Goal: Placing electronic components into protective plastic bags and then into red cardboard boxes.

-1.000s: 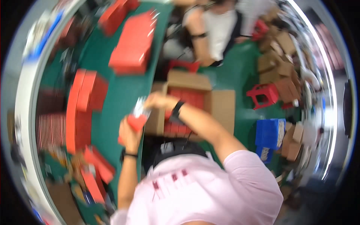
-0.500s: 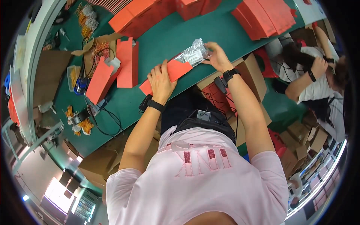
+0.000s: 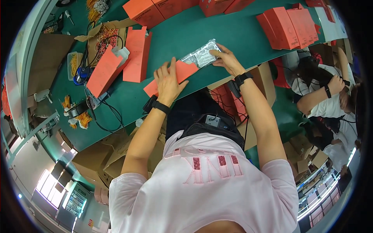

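Note:
A slim red carton (image 3: 187, 72) lies slanted on the green table in front of me. My left hand (image 3: 168, 84) spans it from above, fingers at its far edge and thumb at its near side. At the carton's right end is a clear plastic packet (image 3: 204, 55) with silvery, pale contents. My right hand (image 3: 226, 61) grips the packet's right end, thumb on top and fingers behind. The packet's left end meets the carton's opening; how far it reaches inside is hidden.
Two upright red boxes (image 3: 136, 56) stand at the left, beside a carton of coloured wires (image 3: 107, 39) and a blue cable roll (image 3: 81, 76). More red boxes (image 3: 287, 29) line the far side. Black cables (image 3: 112, 116) hang near the front edge. A person (image 3: 324, 83) sits at right.
My right hand has closed onto the packet's end, its thumb now on top. The left hand's fingers have straightened slightly on the carton. The view has shifted a little.

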Demonstrator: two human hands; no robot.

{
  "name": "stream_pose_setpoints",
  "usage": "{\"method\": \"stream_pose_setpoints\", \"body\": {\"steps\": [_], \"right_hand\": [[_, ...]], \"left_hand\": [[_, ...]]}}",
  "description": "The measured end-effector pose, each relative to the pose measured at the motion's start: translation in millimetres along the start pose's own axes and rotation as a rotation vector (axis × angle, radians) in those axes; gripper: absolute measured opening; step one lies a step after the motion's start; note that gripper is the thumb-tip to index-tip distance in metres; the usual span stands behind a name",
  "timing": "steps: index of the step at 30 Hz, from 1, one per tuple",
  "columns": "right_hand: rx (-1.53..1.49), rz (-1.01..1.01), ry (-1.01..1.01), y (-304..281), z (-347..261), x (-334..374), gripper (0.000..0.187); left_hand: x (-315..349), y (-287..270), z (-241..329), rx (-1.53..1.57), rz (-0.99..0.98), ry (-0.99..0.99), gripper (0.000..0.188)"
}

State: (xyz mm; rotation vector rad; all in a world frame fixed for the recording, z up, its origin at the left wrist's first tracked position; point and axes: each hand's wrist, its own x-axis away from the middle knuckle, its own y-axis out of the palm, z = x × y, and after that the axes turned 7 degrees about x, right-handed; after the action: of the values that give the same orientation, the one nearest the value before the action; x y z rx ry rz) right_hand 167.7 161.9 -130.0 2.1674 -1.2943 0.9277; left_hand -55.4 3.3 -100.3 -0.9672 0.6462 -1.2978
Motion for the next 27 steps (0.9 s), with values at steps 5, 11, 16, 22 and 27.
{"method": "stream_pose_setpoints", "body": {"steps": [5,11,16,22,27], "right_hand": [[0.140,-0.051,-0.001,19,-13,13,0.088],[0.139,-0.048,-0.066,-8,-35,28,0.087],[0.218,-0.005,-0.205,-26,-54,56,0.077],[0.172,0.170,-0.278,-35,-63,68,0.072],[0.401,-0.066,-0.038,-32,-91,74,0.075]], "left_hand": [[-37,16,22,-0.017,0.012,0.193,0.097],[-92,-16,3,0.501,-0.269,0.098,0.078],[-104,-45,11,1.179,-0.676,-0.264,0.072],[-90,-42,24,1.054,-0.553,-0.022,0.075],[-59,-37,65,0.191,-0.077,0.424,0.068]]}}
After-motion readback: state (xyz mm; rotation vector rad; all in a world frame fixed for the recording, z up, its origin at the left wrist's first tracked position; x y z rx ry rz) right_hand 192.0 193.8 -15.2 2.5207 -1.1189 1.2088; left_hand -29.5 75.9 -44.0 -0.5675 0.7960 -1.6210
